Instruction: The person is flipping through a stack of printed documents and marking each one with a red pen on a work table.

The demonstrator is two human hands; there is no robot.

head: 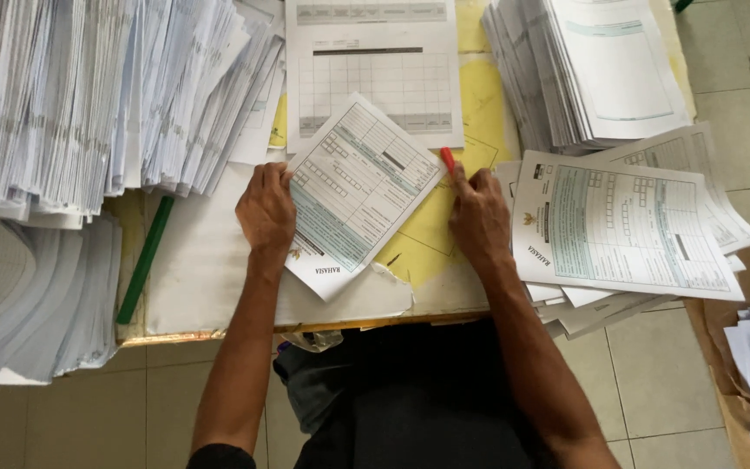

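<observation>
A tilted printed form (359, 187) with tables and a teal band lies in the middle of the low table. My left hand (266, 208) rests on its left edge, fingers curled on the paper. My right hand (477, 211) sits just right of the form and grips a red pen (448, 160), whose tip points up near the form's right corner. Under the form lie a yellow sheet (437, 230) and a white sheet (210, 269).
Tall fanned stacks of forms (88, 95) fill the left side, with another pile (19, 304) below. A gridded sheet (373, 74) lies at the top. More stacks (588, 69) and loose forms (627, 226) sit right. A green stick (145, 259) lies left. Tiled floor (653, 382) surrounds.
</observation>
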